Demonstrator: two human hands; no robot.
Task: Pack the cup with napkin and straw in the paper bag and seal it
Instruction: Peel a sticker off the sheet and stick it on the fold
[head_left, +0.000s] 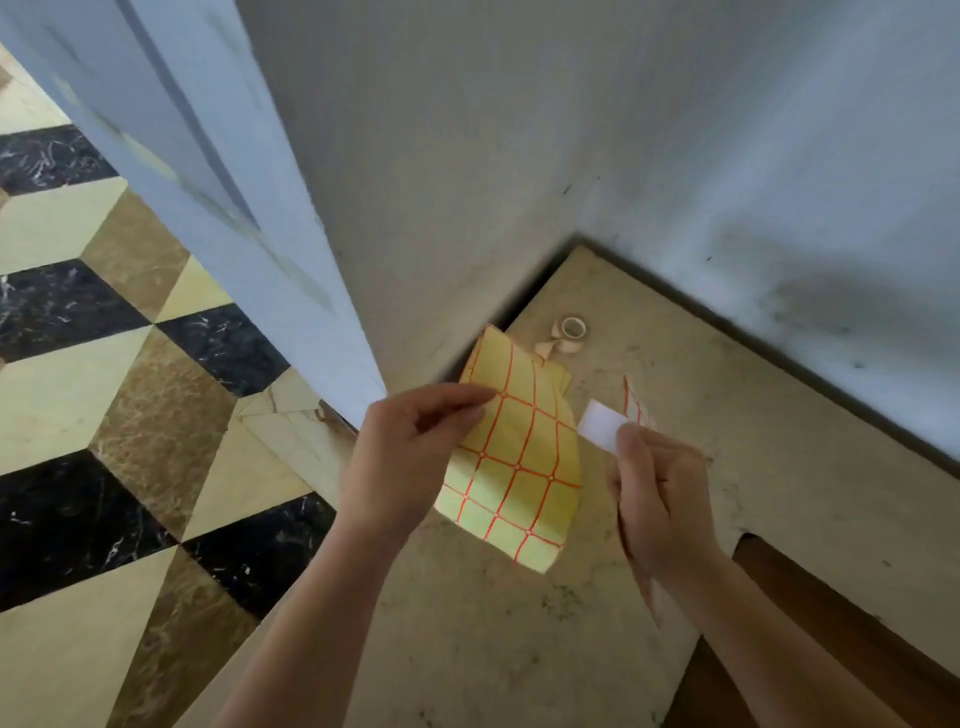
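Note:
A yellow paper bag (519, 447) with a red grid pattern is held above the beige stone counter (753, 467). My left hand (410, 457) pinches the bag's left edge between thumb and fingers. My right hand (654, 488) pinches a small white folded napkin (602, 428) just right of the bag. A red-gridded strip (636, 402), seemingly the bag's other side, shows behind the napkin. I cannot see a cup or a straw.
A small roll of beige tape (571, 332) lies on the counter behind the bag, near the wall corner. Grey walls (623, 130) enclose the counter at back and right. A patterned marble floor (104, 415) lies far below on the left. A brown wooden panel (831, 623) shows at lower right.

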